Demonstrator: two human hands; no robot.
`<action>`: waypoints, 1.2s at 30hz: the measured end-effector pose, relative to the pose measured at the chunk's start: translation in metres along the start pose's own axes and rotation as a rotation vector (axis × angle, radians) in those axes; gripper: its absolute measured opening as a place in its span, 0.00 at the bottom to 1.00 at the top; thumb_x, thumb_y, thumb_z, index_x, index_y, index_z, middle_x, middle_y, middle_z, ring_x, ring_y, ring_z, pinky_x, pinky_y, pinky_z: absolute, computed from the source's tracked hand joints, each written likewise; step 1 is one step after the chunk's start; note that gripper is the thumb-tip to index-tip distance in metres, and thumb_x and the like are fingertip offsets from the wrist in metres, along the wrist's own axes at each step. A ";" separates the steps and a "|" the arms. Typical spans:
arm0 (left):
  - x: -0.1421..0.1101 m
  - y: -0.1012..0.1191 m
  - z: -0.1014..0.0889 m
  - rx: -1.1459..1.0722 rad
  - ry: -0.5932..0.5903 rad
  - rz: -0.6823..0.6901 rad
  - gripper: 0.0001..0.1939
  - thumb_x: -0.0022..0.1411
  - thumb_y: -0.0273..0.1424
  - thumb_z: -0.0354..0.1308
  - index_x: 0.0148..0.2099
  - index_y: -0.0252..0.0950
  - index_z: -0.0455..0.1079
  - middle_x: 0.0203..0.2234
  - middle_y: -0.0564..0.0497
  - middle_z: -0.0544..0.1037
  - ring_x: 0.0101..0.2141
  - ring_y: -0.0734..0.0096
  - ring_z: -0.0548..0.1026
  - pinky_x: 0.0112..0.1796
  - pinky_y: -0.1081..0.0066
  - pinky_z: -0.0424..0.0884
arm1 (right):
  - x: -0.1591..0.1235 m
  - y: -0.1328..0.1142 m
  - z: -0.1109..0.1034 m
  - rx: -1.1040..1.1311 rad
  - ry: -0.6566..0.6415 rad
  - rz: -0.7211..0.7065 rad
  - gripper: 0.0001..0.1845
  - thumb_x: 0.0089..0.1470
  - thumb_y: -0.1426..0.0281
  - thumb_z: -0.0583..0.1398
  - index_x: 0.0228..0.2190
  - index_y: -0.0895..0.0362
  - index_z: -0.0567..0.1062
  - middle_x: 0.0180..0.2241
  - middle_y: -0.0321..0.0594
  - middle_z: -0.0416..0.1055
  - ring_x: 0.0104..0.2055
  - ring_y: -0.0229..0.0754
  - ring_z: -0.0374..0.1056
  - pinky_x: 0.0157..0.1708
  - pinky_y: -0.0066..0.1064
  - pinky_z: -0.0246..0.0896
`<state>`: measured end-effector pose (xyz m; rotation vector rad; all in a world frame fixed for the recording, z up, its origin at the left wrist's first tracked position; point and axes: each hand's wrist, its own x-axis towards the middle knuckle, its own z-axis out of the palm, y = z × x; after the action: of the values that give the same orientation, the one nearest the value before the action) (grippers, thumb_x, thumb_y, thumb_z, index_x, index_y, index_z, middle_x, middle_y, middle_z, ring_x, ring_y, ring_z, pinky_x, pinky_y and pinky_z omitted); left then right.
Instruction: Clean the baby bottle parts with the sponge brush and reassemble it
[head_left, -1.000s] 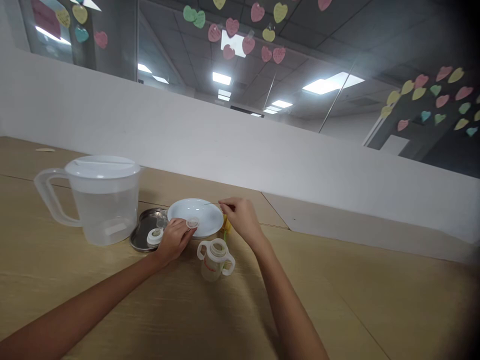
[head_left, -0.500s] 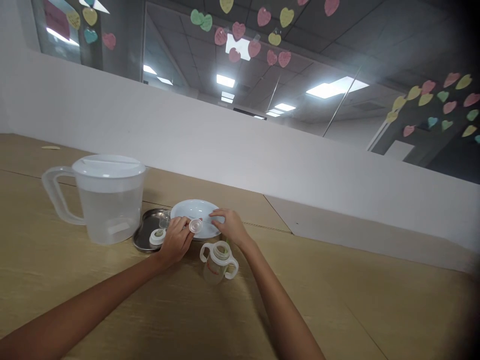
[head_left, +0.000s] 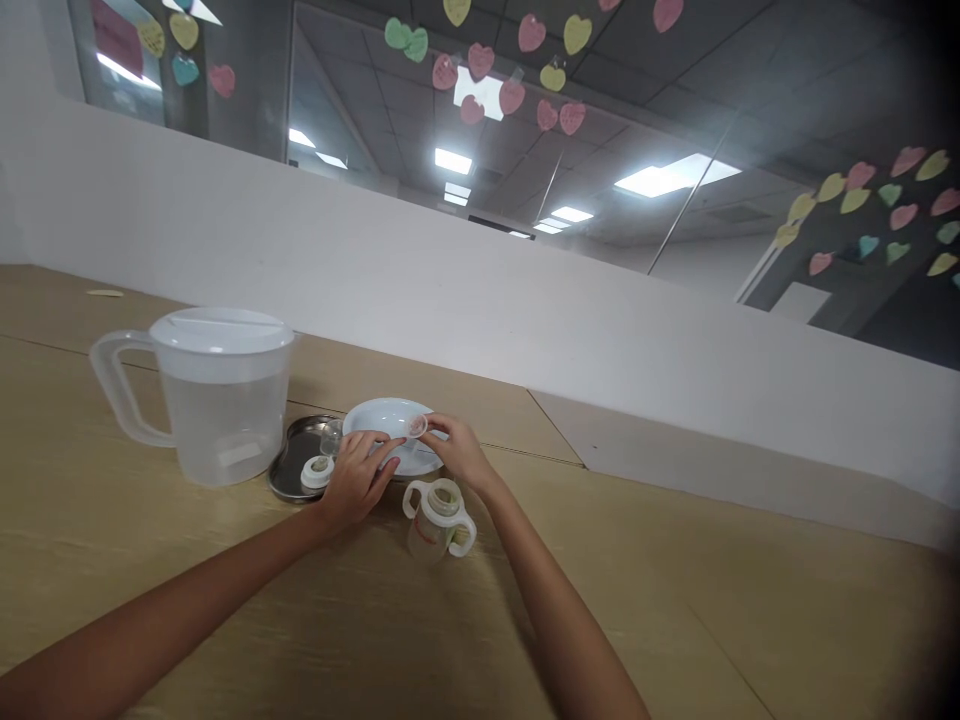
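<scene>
My right hand (head_left: 459, 450) pinches a small clear round piece (head_left: 418, 426) by its edge above the white bowl (head_left: 375, 408). Whether it is a cap or a teat I cannot tell. Beside it is my left hand (head_left: 361, 472), thumb and index finger apart, with the index fingertip close to the piece; I cannot tell if they touch. In front of the bowl stands a topless baby bottle (head_left: 430, 533) with two white handles and red print. A white bottle collar (head_left: 318, 472) and a clear cap (head_left: 331, 437) lie on the metal tray (head_left: 289, 473) left of my left hand.
A large translucent lidded pitcher (head_left: 225, 415) holding clear liquid stands left of the tray. Behind the wooden table (head_left: 247, 620) rises a white wall (head_left: 360, 270), with a window above bearing heart-shaped notes. A small pale strip (head_left: 105, 293) lies at the far left.
The small clear piece has passed from my left hand to my right hand and moved right and slightly up. My left fingers have parted.
</scene>
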<state>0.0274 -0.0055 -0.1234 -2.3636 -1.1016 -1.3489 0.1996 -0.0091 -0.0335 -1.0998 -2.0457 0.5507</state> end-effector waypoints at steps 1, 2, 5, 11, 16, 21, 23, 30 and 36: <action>0.000 0.000 -0.001 -0.009 0.001 -0.011 0.16 0.64 0.33 0.44 0.52 0.39 0.65 0.40 0.46 0.69 0.41 0.63 0.64 0.43 0.62 0.58 | 0.000 0.001 -0.001 -0.084 0.004 -0.004 0.13 0.55 0.67 0.54 0.35 0.60 0.76 0.36 0.41 0.74 0.38 0.38 0.67 0.40 0.28 0.59; 0.000 0.001 -0.001 -0.017 0.001 -0.018 0.16 0.64 0.33 0.44 0.52 0.39 0.65 0.40 0.46 0.70 0.41 0.63 0.64 0.43 0.62 0.58 | -0.001 0.003 -0.002 -0.180 -0.003 -0.009 0.13 0.55 0.68 0.54 0.34 0.60 0.76 0.34 0.41 0.74 0.36 0.38 0.66 0.39 0.27 0.58; 0.001 0.001 -0.001 -0.035 -0.004 -0.028 0.16 0.64 0.33 0.43 0.50 0.39 0.66 0.39 0.46 0.70 0.41 0.64 0.65 0.43 0.62 0.58 | -0.003 0.011 -0.003 -0.440 -0.075 0.007 0.13 0.55 0.72 0.52 0.33 0.58 0.77 0.34 0.42 0.74 0.37 0.38 0.65 0.39 0.27 0.54; -0.001 0.001 -0.002 -0.096 0.010 0.065 0.14 0.64 0.30 0.43 0.47 0.39 0.68 0.37 0.47 0.71 0.40 0.65 0.66 0.44 0.61 0.59 | -0.002 0.026 0.006 -0.551 -0.141 0.082 0.13 0.52 0.76 0.53 0.32 0.56 0.78 0.34 0.41 0.75 0.41 0.40 0.65 0.44 0.30 0.52; -0.005 0.014 -0.015 -0.276 -0.060 0.374 0.14 0.62 0.28 0.47 0.49 0.37 0.65 0.40 0.46 0.72 0.42 0.67 0.68 0.45 0.65 0.64 | -0.001 0.024 0.011 -0.396 -0.077 0.036 0.13 0.52 0.75 0.54 0.34 0.55 0.78 0.37 0.39 0.76 0.41 0.41 0.68 0.45 0.31 0.55; -0.011 0.033 -0.017 -0.403 -0.145 0.212 0.23 0.63 0.32 0.46 0.59 0.37 0.52 0.52 0.41 0.64 0.53 0.62 0.63 0.52 0.62 0.63 | 0.004 0.017 0.008 0.051 0.236 0.039 0.12 0.51 0.68 0.56 0.35 0.57 0.77 0.40 0.41 0.75 0.42 0.42 0.69 0.46 0.33 0.60; -0.012 0.038 -0.013 -0.472 -0.141 0.139 0.25 0.62 0.32 0.47 0.61 0.36 0.48 0.54 0.39 0.61 0.55 0.60 0.62 0.53 0.60 0.63 | 0.007 0.009 0.004 0.184 0.353 0.044 0.13 0.49 0.65 0.58 0.34 0.59 0.77 0.38 0.42 0.75 0.41 0.42 0.69 0.45 0.34 0.62; -0.015 0.041 -0.003 -0.613 -0.220 0.094 0.32 0.59 0.34 0.53 0.62 0.39 0.44 0.53 0.41 0.65 0.51 0.61 0.67 0.50 0.62 0.66 | -0.008 -0.056 -0.037 0.409 0.427 0.019 0.11 0.42 0.68 0.61 0.31 0.60 0.76 0.29 0.40 0.75 0.31 0.38 0.69 0.34 0.32 0.65; -0.018 0.039 0.002 -0.578 -0.244 -0.052 0.32 0.57 0.37 0.56 0.60 0.40 0.47 0.48 0.44 0.70 0.47 0.63 0.70 0.48 0.63 0.67 | -0.034 -0.088 -0.063 0.276 0.041 0.138 0.10 0.43 0.70 0.61 0.31 0.61 0.77 0.29 0.40 0.74 0.31 0.35 0.68 0.30 0.27 0.64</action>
<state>0.0500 -0.0412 -0.1325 -2.9926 -0.9226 -1.6009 0.2142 -0.0832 0.0505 -1.0798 -1.8026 0.8458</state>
